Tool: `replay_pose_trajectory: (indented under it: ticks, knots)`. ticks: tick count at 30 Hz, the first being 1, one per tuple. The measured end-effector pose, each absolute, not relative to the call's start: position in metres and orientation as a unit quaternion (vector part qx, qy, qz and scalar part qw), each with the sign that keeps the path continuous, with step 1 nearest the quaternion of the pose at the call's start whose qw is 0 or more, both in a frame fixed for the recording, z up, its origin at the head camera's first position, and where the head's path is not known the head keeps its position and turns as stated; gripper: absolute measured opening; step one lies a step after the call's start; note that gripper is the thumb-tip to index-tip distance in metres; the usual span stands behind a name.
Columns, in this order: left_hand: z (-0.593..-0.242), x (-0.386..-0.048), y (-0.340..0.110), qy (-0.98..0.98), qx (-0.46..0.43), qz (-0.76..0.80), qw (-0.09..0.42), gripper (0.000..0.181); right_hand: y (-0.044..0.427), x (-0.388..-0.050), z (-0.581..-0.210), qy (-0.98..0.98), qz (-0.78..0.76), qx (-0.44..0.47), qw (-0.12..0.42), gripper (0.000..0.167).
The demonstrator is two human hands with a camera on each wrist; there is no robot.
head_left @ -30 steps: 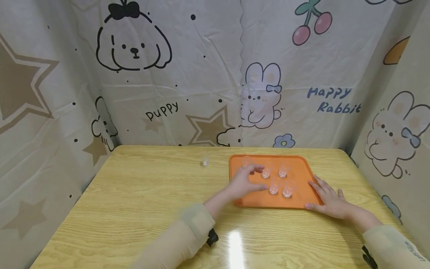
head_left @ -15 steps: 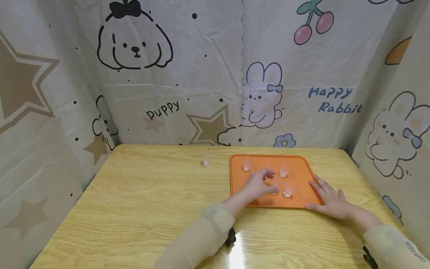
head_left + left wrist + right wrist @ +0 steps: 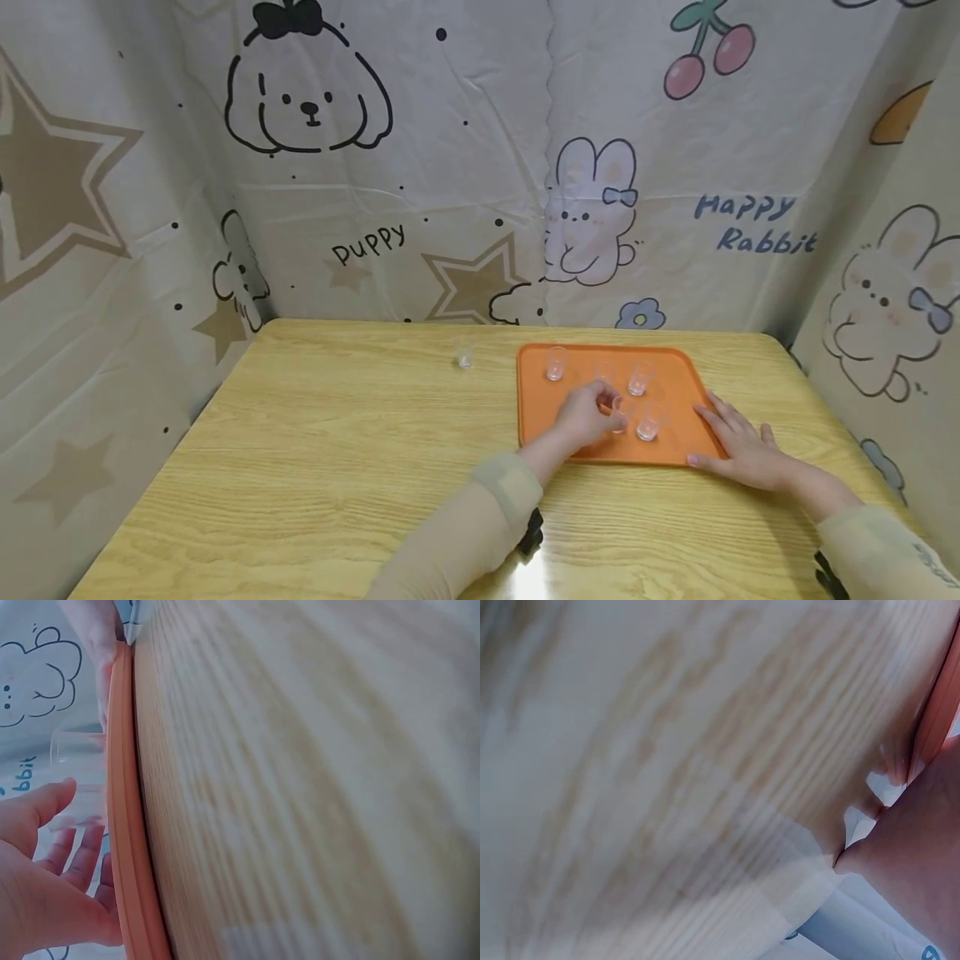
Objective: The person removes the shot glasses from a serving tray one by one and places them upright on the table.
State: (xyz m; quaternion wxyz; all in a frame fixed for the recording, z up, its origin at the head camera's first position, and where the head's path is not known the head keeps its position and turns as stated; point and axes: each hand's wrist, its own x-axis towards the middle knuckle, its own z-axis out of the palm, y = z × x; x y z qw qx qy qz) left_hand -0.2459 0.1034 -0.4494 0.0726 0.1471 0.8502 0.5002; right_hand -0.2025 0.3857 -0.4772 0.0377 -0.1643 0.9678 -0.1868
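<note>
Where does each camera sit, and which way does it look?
Head: on the person's head, looking forward and down at the table, orange tray, clear cups and patterned cloth; both sleeves, the left hand and the right hand show.
Left wrist: worn there, looking along the tray's edge; the left hand shows, plus part of the right hand.
Right wrist: worn there, looking low across the table; part of the right hand shows by the tray.
Shared: head and left wrist both show the left hand near cups.

2 cream sleeves, black wrist attachments
</note>
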Motion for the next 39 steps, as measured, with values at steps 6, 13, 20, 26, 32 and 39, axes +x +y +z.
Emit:
replay_pose_trajectory:
  ticks: [6, 13, 20, 26, 32, 39]
  knots:
    - [-0.444, -0.245, 0.097, 0.838, 0.120, 0.525, 0.093, 0.021, 0.379, -0.201, -0.470, 0.970, -0.180, -0.161, 0.036, 0.085]
    - [-0.432, -0.248, 0.082, 0.825, 0.120, 0.544, 0.095, 0.021, 0.377, -0.202, -0.463, 0.972, -0.161, -0.167, 0.032, 0.087]
    - [-0.415, -0.248, 0.061, 0.832, 0.142, 0.530, 0.082, 0.026, 0.373, -0.201, -0.456, 0.976, -0.138, -0.167, 0.012, 0.088]
    - [-0.401, -0.250, 0.032, 0.833, 0.172, 0.523, 0.057, 0.025, 0.372, -0.201, -0.454, 0.978, -0.128, -0.163, 0.010, 0.089]
    - [-0.390, -0.255, -0.011, 0.842, 0.171, 0.511, 0.034, 0.028, 0.373, -0.201, -0.456, 0.978, -0.134, -0.159, 0.018, 0.091]
    - [-0.385, -0.263, -0.060, 0.842, 0.135, 0.522, 0.004, 0.027, 0.374, -0.202, -0.458, 0.978, -0.134, -0.158, 0.021, 0.091]
